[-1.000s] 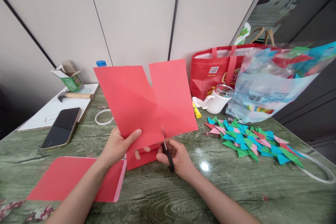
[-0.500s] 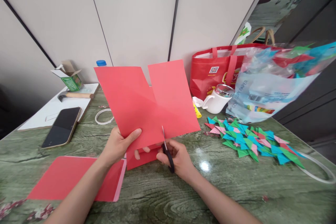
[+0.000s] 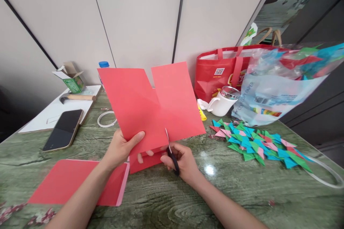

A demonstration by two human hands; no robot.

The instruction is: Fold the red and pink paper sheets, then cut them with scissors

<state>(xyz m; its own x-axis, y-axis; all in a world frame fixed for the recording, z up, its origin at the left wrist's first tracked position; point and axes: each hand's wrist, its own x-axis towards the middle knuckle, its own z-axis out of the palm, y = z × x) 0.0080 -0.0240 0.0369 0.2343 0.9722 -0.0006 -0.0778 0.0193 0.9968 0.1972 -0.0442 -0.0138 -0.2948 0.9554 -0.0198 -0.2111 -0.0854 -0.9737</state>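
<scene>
A sheet of red paper (image 3: pixel 134 107) is held up over the table, with a long slit running down from its top edge. My left hand (image 3: pixel 125 146) pinches its lower left part, thumb in front and fingers behind. Black-handled scissors (image 3: pixel 173 159) are in my right hand (image 3: pixel 184 161), their blade across the sheet's lower edge. Another red sheet (image 3: pixel 143 164) lies on the table below, partly hidden. A stack of red paper (image 3: pixel 70 182) with a pink edge rests under my left forearm.
At left are a phone (image 3: pixel 63 130), a small hammer (image 3: pixel 77 96), an open green box (image 3: pixel 72 80) and a tape roll (image 3: pixel 106 119). At right stand a white mug (image 3: pixel 224 102), a red bag (image 3: pixel 209 78) and a plastic bag (image 3: pixel 266 96), behind several folded paper pieces (image 3: pixel 258 143).
Almost nothing differs. The scissors and my right hand have shifted very slightly to the right; the red sheet stays nearly where it was.
</scene>
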